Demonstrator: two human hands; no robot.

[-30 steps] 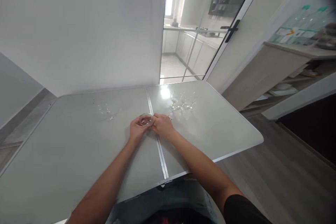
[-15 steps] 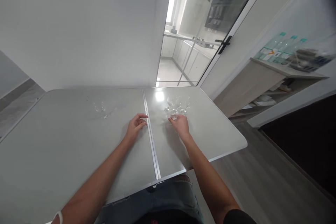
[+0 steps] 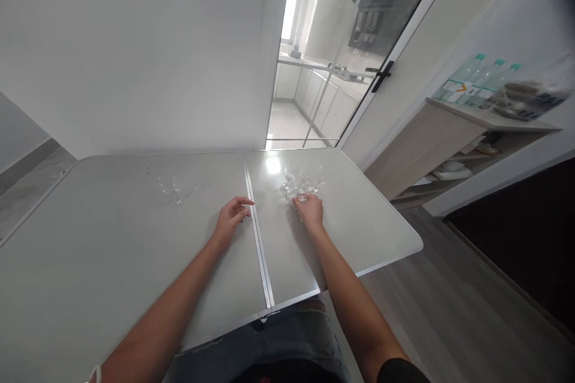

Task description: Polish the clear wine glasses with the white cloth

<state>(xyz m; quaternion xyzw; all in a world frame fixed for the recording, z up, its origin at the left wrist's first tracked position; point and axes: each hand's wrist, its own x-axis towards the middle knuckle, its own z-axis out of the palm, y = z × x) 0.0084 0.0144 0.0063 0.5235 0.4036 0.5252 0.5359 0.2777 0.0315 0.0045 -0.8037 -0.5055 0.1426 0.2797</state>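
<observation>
Two hands, four glasses at right: three stemmed glasses (image 3: 303,182) grouped on the worktop (image 3: 359,227), one clear glass (image 3: 297,199) just in front, right hand's (image 3: 309,210) grip clamped on it. Left hand's (image 3: 231,218) grip apart, beside the metal seam (image 3: 260,245). Clear glassware (image 3: 169,188) farther left, count unclear. Three bottles (image 3: 487,81) on cabinet (image 3: 449,131), contents can't tell. Grouped glasses sit well apart from worktop's front edge.

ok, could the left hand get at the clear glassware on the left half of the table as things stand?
Probably yes. The left hand looks empty with its fingers apart, and I see nothing standing between it and the clear glassware, a little farther over to its left.
</observation>
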